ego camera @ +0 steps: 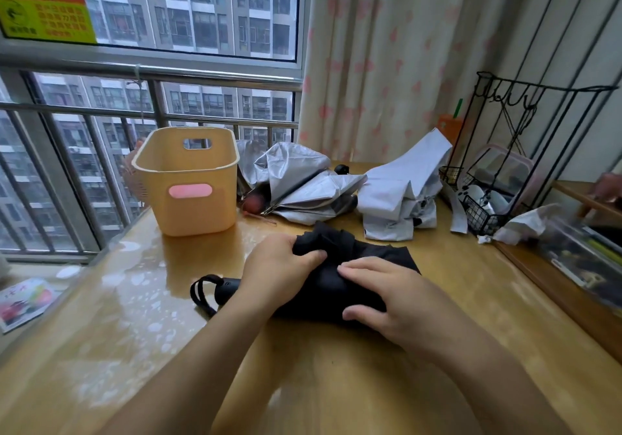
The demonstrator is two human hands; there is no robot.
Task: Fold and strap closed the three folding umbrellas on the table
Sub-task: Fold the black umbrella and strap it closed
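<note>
Black fabric folding umbrella (336,291) is held on the tabletop (471,283): folds gripped by left hand (279,266), body clasped by right hand (387,296), presumably to hold pleats tight for strapping.

A glossy honey-coloured wooden table (134,317) fills 6 o'clock. At 10 o'clock a metal-framed glass window (202,7) with steel railing (215,77) admits grey daylight; at 1 o'clock hangs a cream curtain (387,57), perhaps heart-patterned.

Yellow and red sticker (47,17) sitting at the upper left corner of the window (202,7), showing Chinese characters too blurred for reading, no other legible text showing
</note>
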